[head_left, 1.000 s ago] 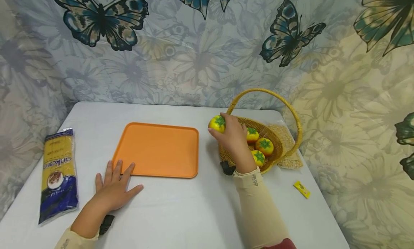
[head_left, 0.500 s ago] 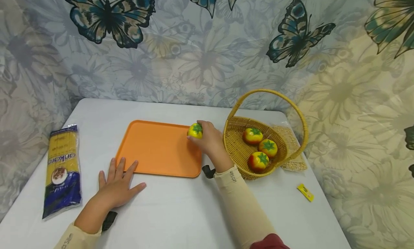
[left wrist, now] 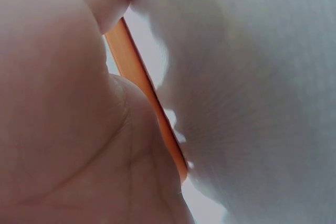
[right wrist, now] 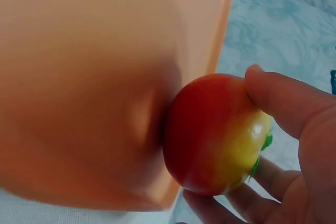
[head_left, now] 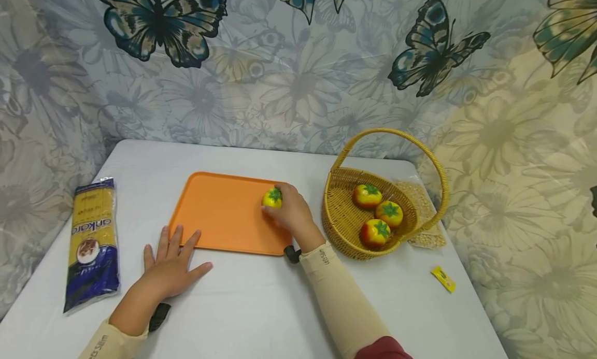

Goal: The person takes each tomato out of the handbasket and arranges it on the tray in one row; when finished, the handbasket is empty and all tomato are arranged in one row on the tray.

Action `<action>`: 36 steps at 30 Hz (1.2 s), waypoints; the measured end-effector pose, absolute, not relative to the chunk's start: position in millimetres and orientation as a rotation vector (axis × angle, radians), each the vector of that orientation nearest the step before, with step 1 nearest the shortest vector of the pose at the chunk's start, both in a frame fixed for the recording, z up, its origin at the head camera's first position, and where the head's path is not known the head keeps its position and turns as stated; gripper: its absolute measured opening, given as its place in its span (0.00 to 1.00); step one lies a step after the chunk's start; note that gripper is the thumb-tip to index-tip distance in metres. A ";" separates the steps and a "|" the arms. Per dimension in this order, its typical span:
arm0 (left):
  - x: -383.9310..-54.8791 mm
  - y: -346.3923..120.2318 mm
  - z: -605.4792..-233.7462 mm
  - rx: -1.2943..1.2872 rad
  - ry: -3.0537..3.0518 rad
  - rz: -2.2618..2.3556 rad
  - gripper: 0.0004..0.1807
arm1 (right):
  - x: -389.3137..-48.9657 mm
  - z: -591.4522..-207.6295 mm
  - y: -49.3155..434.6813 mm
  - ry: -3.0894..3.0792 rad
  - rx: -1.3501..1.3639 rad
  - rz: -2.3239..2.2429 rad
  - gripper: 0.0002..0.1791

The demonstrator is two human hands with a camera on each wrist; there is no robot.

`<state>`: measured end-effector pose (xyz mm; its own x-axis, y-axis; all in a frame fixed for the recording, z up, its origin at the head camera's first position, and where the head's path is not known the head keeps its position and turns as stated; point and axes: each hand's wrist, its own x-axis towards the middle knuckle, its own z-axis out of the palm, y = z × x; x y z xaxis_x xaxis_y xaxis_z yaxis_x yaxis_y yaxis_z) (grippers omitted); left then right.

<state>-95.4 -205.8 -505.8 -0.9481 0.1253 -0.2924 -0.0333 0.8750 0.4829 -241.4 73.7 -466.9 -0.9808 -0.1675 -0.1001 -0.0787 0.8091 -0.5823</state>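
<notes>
My right hand (head_left: 293, 212) holds a red-and-yellow tomato (head_left: 272, 198) with a green star-shaped top, over the right part of the orange tray (head_left: 224, 214). In the right wrist view the thumb and fingers lie around the tomato (right wrist: 212, 135). Its red underside is at the tray's surface; whether it bears on it I cannot tell. With fingers spread, my left hand (head_left: 170, 273) lies flat at the tray's front left edge, fingertips touching the rim. The left wrist view shows the palm (left wrist: 68, 108) close up beside the tray's edge (left wrist: 137, 72).
To the right stands a wicker basket (head_left: 337, 221) with a tall handle, holding several tomatoes (head_left: 375, 233). Behind it lies a clear bag of pale grains (head_left: 422, 214). A small yellow packet (head_left: 443, 279) is near the right edge. A pasta pack (head_left: 92, 245) lies at the left.
My right hand has carried the tomato leftward from above the basket and lowered it to the tray. The left hand keeps its place at the tray's edge. The head view has shifted slightly.
</notes>
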 end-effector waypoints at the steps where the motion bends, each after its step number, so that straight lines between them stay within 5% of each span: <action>1: -95.4 -205.7 -506.0 0.068 2.729 0.710 0.55 | -241.3 -467.8 73.3 2.854 -0.197 -0.904 0.42; 12: -95.9 -205.1 -507.0 0.064 2.717 0.718 0.56 | -240.3 -472.1 72.5 2.877 -0.182 -0.865 0.42; 21: -97.5 -206.2 -505.4 0.072 2.703 0.703 0.56 | -236.6 -464.7 73.8 2.870 -0.183 -0.923 0.52; 36: -100.3 -205.6 -511.0 0.068 2.710 0.650 0.57 | -231.1 -396.2 131.9 2.980 -0.118 -1.087 0.52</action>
